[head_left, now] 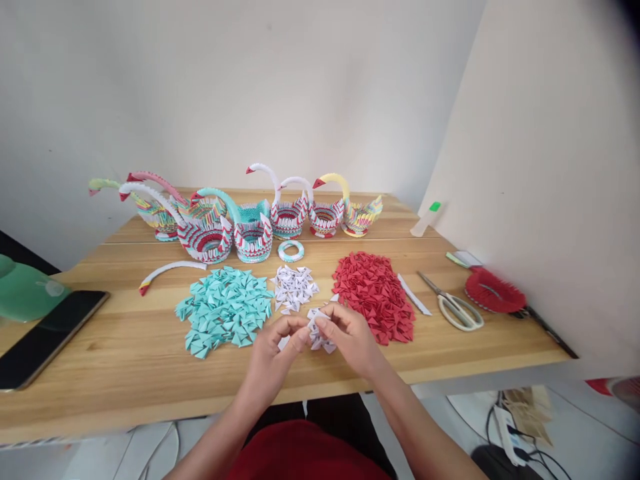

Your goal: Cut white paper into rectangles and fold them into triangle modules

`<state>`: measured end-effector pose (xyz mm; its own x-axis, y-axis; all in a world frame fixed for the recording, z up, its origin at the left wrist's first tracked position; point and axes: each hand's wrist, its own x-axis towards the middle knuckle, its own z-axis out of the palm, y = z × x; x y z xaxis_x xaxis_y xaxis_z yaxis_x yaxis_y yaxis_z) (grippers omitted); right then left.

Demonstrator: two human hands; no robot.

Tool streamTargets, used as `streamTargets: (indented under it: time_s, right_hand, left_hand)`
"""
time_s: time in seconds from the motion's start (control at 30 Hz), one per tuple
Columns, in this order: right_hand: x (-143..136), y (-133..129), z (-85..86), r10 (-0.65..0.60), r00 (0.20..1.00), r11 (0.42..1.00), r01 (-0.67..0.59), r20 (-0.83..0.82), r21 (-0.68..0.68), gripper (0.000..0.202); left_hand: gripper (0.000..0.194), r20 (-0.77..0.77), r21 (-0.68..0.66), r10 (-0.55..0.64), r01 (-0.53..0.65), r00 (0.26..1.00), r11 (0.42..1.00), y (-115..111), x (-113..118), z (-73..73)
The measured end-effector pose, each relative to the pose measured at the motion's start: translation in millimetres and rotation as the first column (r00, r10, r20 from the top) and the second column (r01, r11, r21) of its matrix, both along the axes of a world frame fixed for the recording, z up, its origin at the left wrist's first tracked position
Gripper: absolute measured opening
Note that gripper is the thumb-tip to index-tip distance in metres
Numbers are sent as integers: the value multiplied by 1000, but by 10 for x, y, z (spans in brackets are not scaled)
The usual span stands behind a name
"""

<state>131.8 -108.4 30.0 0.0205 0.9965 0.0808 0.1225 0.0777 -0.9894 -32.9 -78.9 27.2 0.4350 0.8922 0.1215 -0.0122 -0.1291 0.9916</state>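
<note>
Left hand [267,357] and right hand [357,340] pinched a small white folded-paper cluster [320,341] between thumbs and fingers, at the table's near side, between turquoise pile [227,307] and red pile [373,293]. Good handling seemed to want light, even pressure near the folds, points kept aligned, nothing crushed.

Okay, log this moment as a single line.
left hand: fingertips on white folded-paper pieces | right hand: pinching them | beside: turquoise paper-triangle pile, red paper-triangle pile | behind: multicoloured paper swans

Wooden table [165,363] with paper swans [204,239]
</note>
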Motion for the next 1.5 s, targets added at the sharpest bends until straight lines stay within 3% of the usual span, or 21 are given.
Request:
streamTargets:
  time_s: [0.17, 0.37, 0.47, 0.63, 0.83, 1.0, 1.1, 1.2, 1.27, 1.33, 1.4, 1.43, 1.5]
  right_hand:
    - [-30, -157, 55, 5, 996, 996, -13, 92, 87, 29]
    - [-75, -447, 70, 15, 987, 988, 10, -159, 153, 44]
    - [-65, -577, 94, 48, 979, 987, -17, -197, 157, 41]
    - [-89, -684, 103, -12, 992, 990, 30, -127, 137, 22]
    - [-188, -696, 33, -43, 999, 986, 42, -1, 161, 26]
    - [-277, -641, -45, 13, 1000, 995, -10, -27, 97, 27]
    - [-291, -620, -83, 2, 997, 995, -9, 71, 95, 26]
    - [-235, -613, -115, -34, 969, 992, 2, 246, 127, 24]
    - [-165, -599, -160, -48, 943, 992, 7, 329, 126, 25]
    - [-91, -576, -239, -63, 927, 995, 28, 371, 99, 27]
    - [-35, -555, -343, -90, 916, 996, 73, 391, 58, 29]
    - [-18, -549, -398, -99, 914, 995, 94, 392, 34, 30]
    - [-4, -545, -496, -122, 912, 991, 133, 391, -2, 33]
  left_hand:
    - [18, 7, 20, 42, -42, 999, 999, -119, -15, 22]
    - [23, 69, 3, 15, -15, 997, 1000, -331, -45, 146]
    - [23, 111, -38, 23, -19, 994, 999, -450, -50, 197]
    - [22, 107, -3, 3, -3, 994, 1000, -598, -76, 167]
    - [19, 35, 10, 17, -17, 999, 1000, -682, -176, 33]
    - [22, 3, 0, 40, -40, 999, 999, -661, -224, -67]
    - [21, -73, 33, 42, -40, 996, 999, -648, -233, -110]
    - [19, -147, 0, -41, 42, 988, 999, -690, -302, -117]
    - [20, -198, -63, -195, 186, 961, 980, -756, -401, -150]
    - [17, -231, -127, -367, 346, 901, 930, -833, -525, -289]
    - [16, -231, -238, -486, 435, 843, 868, -894, -645, -591]
    - [18, -258, -272, -463, 396, 848, 877, -912, -697, -798]
    - [28, -316, -287, -283, 192, 906, 938, -920, -783, -1264]
